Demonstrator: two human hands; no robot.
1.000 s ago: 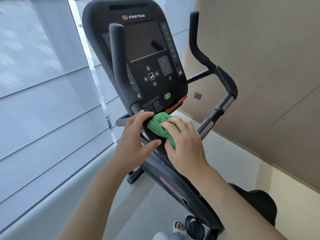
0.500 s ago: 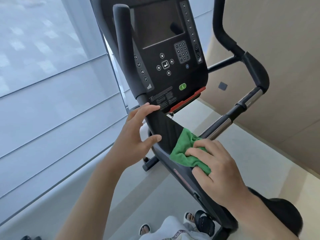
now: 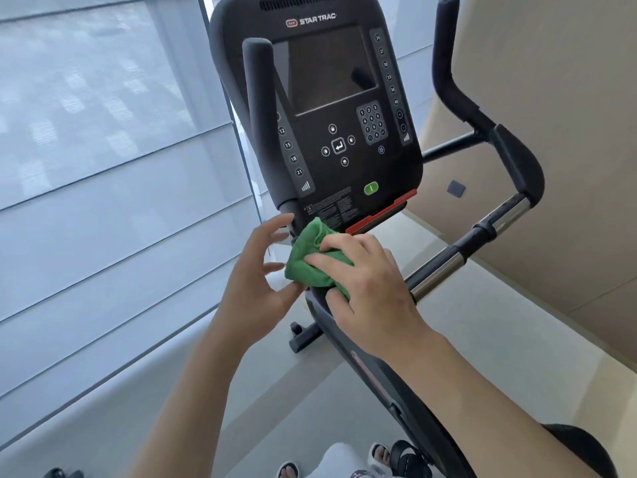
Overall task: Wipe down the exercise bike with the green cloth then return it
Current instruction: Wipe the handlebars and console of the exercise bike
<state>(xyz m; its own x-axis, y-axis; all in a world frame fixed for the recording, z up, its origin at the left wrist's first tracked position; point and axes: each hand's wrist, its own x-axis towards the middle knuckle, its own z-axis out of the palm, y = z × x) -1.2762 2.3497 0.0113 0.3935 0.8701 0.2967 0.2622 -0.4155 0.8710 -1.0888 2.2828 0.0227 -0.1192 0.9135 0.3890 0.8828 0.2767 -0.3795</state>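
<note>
Indoors, beside pale window blinds (image 3: 103, 201), right hand (image 3: 372, 284) fingers grip the green cloth (image 3: 310, 260) against the exercise bike (image 3: 344, 160); left hand (image 3: 255, 274) fingers spread.

A bright green cloth (image 3: 312, 260) stands out against the black frame of the exercise bike (image 3: 389, 381), whose black console (image 3: 320, 108) carries white "STAR TRAC" lettering, white button symbols, a dark grey screen, a green start button (image 3: 371, 188) and a red strip (image 3: 381, 212) along its lower edge. The handlebars (image 3: 482, 232) are black with silver chrome sections. Pale blue-grey blinds (image 3: 103, 167) with horizontal bands cover the window; the wall (image 3: 551, 98) is plain tan, with one small dark grey square (image 3: 455, 189). The floor (image 3: 482, 339) is light grey.
</note>
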